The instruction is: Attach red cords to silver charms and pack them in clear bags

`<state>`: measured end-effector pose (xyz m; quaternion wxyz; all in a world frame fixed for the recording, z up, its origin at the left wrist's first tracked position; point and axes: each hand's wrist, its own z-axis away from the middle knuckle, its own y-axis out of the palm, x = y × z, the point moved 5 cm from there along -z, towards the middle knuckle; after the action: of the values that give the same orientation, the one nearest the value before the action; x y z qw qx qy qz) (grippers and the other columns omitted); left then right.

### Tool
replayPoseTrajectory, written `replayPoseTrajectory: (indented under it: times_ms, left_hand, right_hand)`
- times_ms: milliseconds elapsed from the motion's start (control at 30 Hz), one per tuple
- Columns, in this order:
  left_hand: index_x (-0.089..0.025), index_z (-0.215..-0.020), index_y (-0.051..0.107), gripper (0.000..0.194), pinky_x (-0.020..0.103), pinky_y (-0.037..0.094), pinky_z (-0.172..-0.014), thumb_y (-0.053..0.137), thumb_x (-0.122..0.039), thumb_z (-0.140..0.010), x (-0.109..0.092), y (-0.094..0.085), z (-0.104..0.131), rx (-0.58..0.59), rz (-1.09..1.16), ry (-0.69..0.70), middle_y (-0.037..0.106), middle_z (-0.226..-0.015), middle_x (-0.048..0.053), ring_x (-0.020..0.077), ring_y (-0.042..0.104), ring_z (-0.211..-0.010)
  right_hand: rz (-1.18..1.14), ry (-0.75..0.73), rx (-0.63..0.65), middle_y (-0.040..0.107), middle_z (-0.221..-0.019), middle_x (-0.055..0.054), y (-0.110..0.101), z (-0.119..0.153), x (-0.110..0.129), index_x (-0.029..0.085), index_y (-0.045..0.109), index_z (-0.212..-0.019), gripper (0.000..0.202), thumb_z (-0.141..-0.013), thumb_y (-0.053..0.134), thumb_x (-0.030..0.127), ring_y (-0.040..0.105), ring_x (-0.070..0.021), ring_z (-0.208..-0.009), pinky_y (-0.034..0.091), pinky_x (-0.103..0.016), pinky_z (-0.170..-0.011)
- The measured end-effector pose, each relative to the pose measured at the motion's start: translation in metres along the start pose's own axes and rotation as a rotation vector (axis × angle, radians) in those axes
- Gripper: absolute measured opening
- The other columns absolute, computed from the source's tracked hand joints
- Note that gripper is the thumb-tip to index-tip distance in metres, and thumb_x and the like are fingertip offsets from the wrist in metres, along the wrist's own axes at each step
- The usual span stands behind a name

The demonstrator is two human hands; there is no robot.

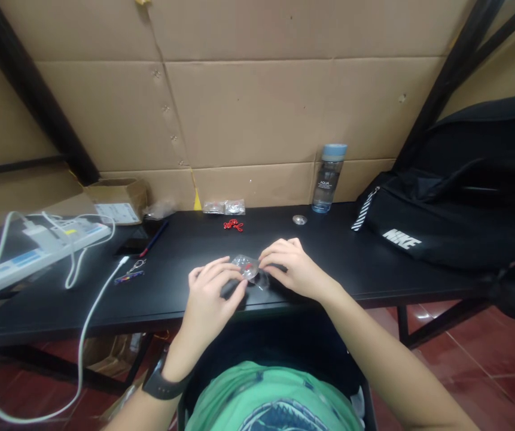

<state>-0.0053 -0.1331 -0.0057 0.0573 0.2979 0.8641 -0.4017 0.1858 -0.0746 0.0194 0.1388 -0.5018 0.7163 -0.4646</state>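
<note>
Low over the front part of the black table, a small clear plastic packet (247,267) with something red in it is between my hands. My left hand (215,293) pinches its left side between thumb and fingers. On the right, my right hand (295,269) has its fingertips closed on the packet's right edge. A loose flap of clear film hangs below the packet. Behind it lie red looped pieces (233,225) and two clear packets (224,207) against the cardboard wall. A small round clear item (299,219) rests farther right.
A blue-capped bottle (328,179) stands at the back, beside a black bag (418,221). At the left are a white power strip (37,254) with cables, a cardboard box (118,200), a phone (134,246), a pen (154,238) and a keychain (130,275).
</note>
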Motion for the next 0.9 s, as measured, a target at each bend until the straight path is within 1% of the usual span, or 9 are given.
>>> replayPoseTrajectory:
  times_ms: [100, 200, 300, 400, 500, 600, 733, 833, 900]
  left_hand:
    - [-0.027, -0.087, 0.071, 0.014, 0.047, 0.038, -0.102, 0.061, -0.028, -0.097, -0.001, -0.003, 0.000, -0.015, 0.036, -0.002, 0.078, -0.102, 0.002, 0.0289, 0.065, -0.122]
    - [-0.028, -0.096, 0.072, 0.011, 0.047, 0.037, -0.102, 0.062, -0.025, -0.093, -0.004, -0.003, 0.000, 0.042, 0.049, 0.045, 0.077, -0.111, 0.002, 0.0299, 0.062, -0.127]
    - [-0.030, -0.106, 0.072, 0.016, 0.047, 0.036, -0.102, 0.066, -0.027, -0.091, -0.005, -0.002, 0.000, 0.076, 0.038, 0.061, 0.076, -0.117, 0.003, 0.0311, 0.060, -0.128]
    - [-0.029, -0.100, 0.072, 0.009, 0.045, 0.037, -0.099, 0.064, -0.029, -0.097, -0.001, -0.003, 0.000, 0.031, 0.059, 0.039, 0.078, -0.109, 0.001, 0.0290, 0.064, -0.122]
    - [-0.028, -0.094, 0.072, 0.013, 0.044, 0.038, -0.097, 0.060, -0.029, -0.099, 0.002, -0.004, 0.000, 0.019, 0.098, 0.021, 0.079, -0.104, 0.001, 0.0278, 0.066, -0.120]
    - [-0.027, -0.092, 0.070, 0.014, 0.044, 0.039, -0.096, 0.059, -0.029, -0.100, 0.005, -0.006, -0.001, 0.026, 0.143, -0.032, 0.078, -0.103, 0.001, 0.0277, 0.066, -0.120]
    - [-0.026, -0.091, 0.067, 0.016, 0.043, 0.040, -0.099, 0.056, -0.034, -0.100, 0.012, -0.007, -0.003, 0.057, 0.243, -0.133, 0.077, -0.108, 0.003, 0.0277, 0.066, -0.120]
    - [-0.025, -0.094, 0.067, 0.019, 0.043, 0.040, -0.101, 0.054, -0.037, -0.102, 0.015, -0.004, -0.003, 0.110, 0.300, -0.173, 0.077, -0.107, 0.003, 0.0270, 0.067, -0.116]
    - [-0.025, -0.094, 0.067, 0.020, 0.042, 0.041, -0.101, 0.054, -0.038, -0.102, 0.017, -0.003, -0.003, 0.119, 0.303, -0.188, 0.078, -0.104, 0.003, 0.0260, 0.070, -0.109]
  right_hand:
    - [-0.060, 0.035, -0.028, 0.077, -0.107, -0.005, -0.005, -0.001, 0.002, 0.023, 0.072, -0.099, 0.013, -0.101, 0.059, 0.022, 0.066, -0.0201, -0.103, 0.034, -0.038, -0.091]
    - [-0.096, 0.080, -0.077, 0.078, -0.102, -0.004, -0.008, -0.001, 0.001, 0.023, 0.073, -0.097, 0.012, -0.100, 0.061, 0.023, 0.068, -0.0197, -0.096, 0.037, -0.037, -0.089]
    - [-0.145, 0.110, -0.131, 0.078, -0.097, -0.004, -0.010, -0.001, 0.001, 0.023, 0.074, -0.093, 0.013, -0.098, 0.063, 0.026, 0.069, -0.0201, -0.090, 0.041, -0.037, -0.089]
    - [-0.215, 0.106, -0.153, 0.078, -0.094, -0.004, -0.012, -0.001, 0.002, 0.024, 0.075, -0.093, 0.012, -0.098, 0.064, 0.029, 0.070, -0.0203, -0.087, 0.045, -0.037, -0.089]
    - [-0.259, 0.102, -0.158, 0.078, -0.093, -0.003, -0.016, -0.001, 0.001, 0.024, 0.075, -0.095, 0.011, -0.097, 0.067, 0.031, 0.071, -0.0201, -0.085, 0.047, -0.037, -0.090]
    - [-0.296, 0.131, -0.157, 0.077, -0.094, -0.004, -0.021, 0.001, -0.002, 0.024, 0.074, -0.099, 0.012, -0.095, 0.069, 0.034, 0.071, -0.0204, -0.084, 0.050, -0.039, -0.092]
    - [-0.408, 0.189, -0.165, 0.076, -0.093, -0.006, -0.026, 0.003, -0.004, 0.023, 0.072, -0.102, 0.016, -0.093, 0.068, 0.036, 0.070, -0.0217, -0.085, 0.055, -0.039, -0.086]
    - [-0.516, 0.201, -0.161, 0.072, -0.090, -0.005, -0.021, 0.003, -0.001, 0.022, 0.067, -0.111, 0.021, -0.094, 0.066, 0.034, 0.069, -0.0212, -0.087, 0.055, -0.039, -0.090]
    - [-0.578, 0.229, -0.136, 0.068, -0.088, -0.003, -0.014, 0.001, -0.002, 0.023, 0.062, -0.118, 0.026, -0.095, 0.065, 0.033, 0.068, -0.0200, -0.087, 0.055, -0.038, -0.090]
